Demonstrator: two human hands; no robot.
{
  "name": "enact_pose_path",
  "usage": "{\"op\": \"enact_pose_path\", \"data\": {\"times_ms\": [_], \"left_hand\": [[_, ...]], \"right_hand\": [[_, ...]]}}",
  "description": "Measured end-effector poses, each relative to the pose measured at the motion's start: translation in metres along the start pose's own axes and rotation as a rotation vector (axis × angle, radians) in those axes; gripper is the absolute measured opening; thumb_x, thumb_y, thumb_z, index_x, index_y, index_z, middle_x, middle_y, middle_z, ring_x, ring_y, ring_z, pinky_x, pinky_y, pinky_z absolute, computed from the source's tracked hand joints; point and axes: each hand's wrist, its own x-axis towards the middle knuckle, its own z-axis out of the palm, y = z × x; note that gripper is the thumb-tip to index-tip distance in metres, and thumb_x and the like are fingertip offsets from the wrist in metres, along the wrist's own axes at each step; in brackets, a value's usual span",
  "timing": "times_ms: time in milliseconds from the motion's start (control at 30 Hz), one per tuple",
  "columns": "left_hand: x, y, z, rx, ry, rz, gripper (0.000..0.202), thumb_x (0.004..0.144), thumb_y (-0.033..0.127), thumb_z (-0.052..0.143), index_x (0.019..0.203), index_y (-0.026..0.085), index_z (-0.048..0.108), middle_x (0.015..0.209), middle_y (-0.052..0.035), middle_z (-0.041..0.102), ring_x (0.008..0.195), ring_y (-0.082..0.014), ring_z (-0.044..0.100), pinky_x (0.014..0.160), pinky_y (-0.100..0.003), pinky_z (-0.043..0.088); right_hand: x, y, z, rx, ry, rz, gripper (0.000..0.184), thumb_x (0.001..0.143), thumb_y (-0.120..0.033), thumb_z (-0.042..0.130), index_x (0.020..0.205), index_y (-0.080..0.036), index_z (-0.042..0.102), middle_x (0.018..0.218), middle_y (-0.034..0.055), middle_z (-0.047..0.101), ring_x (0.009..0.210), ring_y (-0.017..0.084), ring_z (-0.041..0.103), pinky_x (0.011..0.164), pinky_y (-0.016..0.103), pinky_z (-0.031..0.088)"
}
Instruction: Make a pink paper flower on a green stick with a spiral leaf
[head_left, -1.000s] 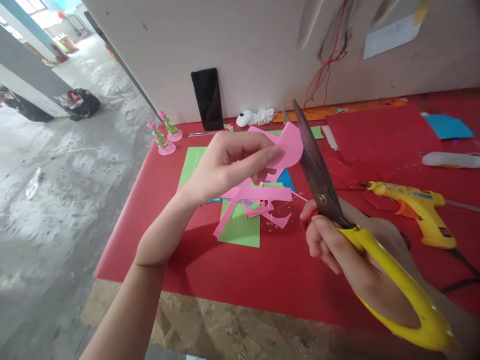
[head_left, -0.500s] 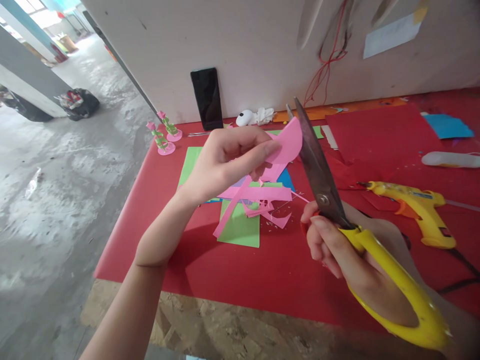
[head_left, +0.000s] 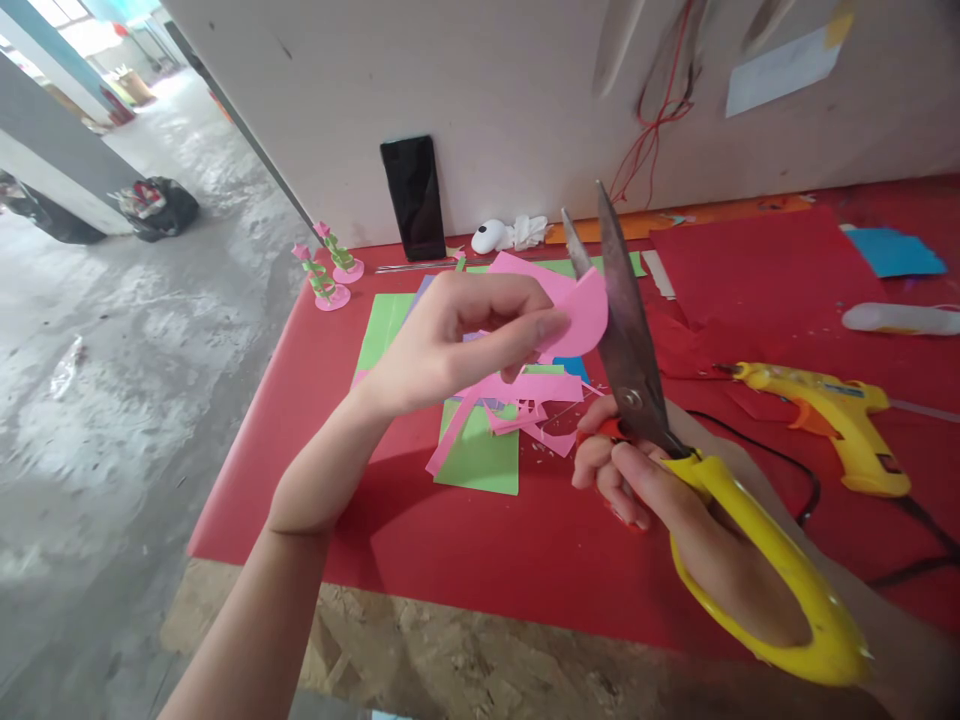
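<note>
1. The left hand (head_left: 457,335) pinches a rounded pink paper piece (head_left: 583,315) between thumb and fingertips, held up above the red table cover (head_left: 465,540).
2. The right hand (head_left: 652,490) grips large yellow-handled metal scissors (head_left: 626,330), fingers curled through the handle loops. The blades point up, tips slightly parted, against the paper's right edge.
3. Pink paper scraps (head_left: 525,400) lie on a green paper sheet (head_left: 480,460) below, and a yellow glue gun (head_left: 840,420) rests to the right.

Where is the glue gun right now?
Head view: the glue gun lies at the right of the table, just right of the right hand holding the scissors, in front of the red sheet.
</note>
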Motion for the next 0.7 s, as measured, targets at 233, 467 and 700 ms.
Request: {"op": "enact_pose_path", "data": {"times_ms": [233, 467, 700], "left_hand": [[0.001, 0.001, -0.002, 0.009, -0.036, -0.010, 0.039, 0.087, 0.037, 0.059, 0.053, 0.018, 0.052, 0.048, 0.0035, 0.052, 0.044, -0.0049, 0.046, 0.040, -0.020, 0.032], [0.002, 0.002, -0.002, -0.009, 0.006, -0.022, 0.034, 0.087, 0.030, 0.059, 0.055, 0.018, 0.056, 0.048, 0.0048, 0.054, 0.045, -0.0043, 0.051, 0.042, -0.019, 0.038], [0.002, 0.002, -0.001, 0.006, 0.045, -0.023, 0.033, 0.086, 0.032, 0.061, 0.056, 0.019, 0.060, 0.050, 0.0049, 0.055, 0.047, -0.0051, 0.054, 0.047, -0.020, 0.044]], "right_hand": [[0.003, -0.012, -0.004, -0.041, 0.042, -0.074, 0.021, 0.095, -0.035, 0.040, 0.082, -0.025, 0.053, 0.057, -0.0065, 0.056, 0.045, 0.009, 0.055, 0.040, 0.022, 0.040], [0.002, -0.011, -0.003, -0.047, 0.070, -0.127, 0.019, 0.096, -0.032, 0.040, 0.082, -0.024, 0.050, 0.055, -0.0075, 0.053, 0.044, 0.007, 0.056, 0.038, 0.020, 0.038], [0.001, -0.011, -0.003, -0.074, 0.064, -0.132, 0.017, 0.096, -0.029, 0.040, 0.082, -0.025, 0.049, 0.053, -0.0080, 0.053, 0.043, 0.008, 0.057, 0.036, 0.019, 0.038]]}}
